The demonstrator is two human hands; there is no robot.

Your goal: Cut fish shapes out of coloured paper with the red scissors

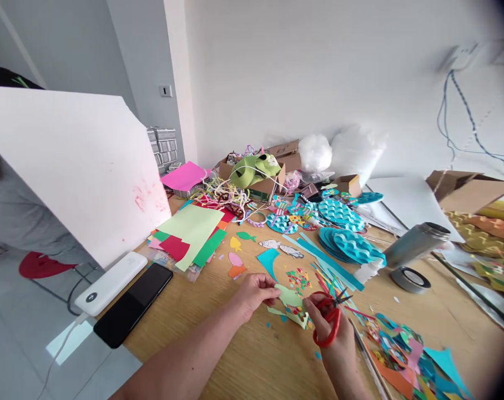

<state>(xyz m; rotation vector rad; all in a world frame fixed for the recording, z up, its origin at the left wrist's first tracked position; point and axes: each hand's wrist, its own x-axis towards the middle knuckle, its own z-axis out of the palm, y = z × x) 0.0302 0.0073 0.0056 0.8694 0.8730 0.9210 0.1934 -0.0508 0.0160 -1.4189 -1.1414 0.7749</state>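
Observation:
My left hand (252, 295) pinches a small piece of light green paper (288, 295) by its left edge. Red-handled scissors (333, 326) hang on the fingers of my right hand (337, 350), with the blades pointing away to the right. The right fingertips reach the paper's other edge; whether they grip it I cannot tell. Beneath it lie light green scraps (298, 319) and small blue bits. Just beyond is a pile of tiny colored paper bits (298, 279). Paper fish, including a green fish (246, 236) and an orange fish (237, 270), lie ahead of my left hand.
Colored paper sheets (193, 225), a black phone (133, 305) and a white power bank (110, 283) are at left. Blue paper plates (347, 247), a metal flask (418, 244) and a tape roll (411, 279) stand right. Paper scraps (414, 355) cover the near right.

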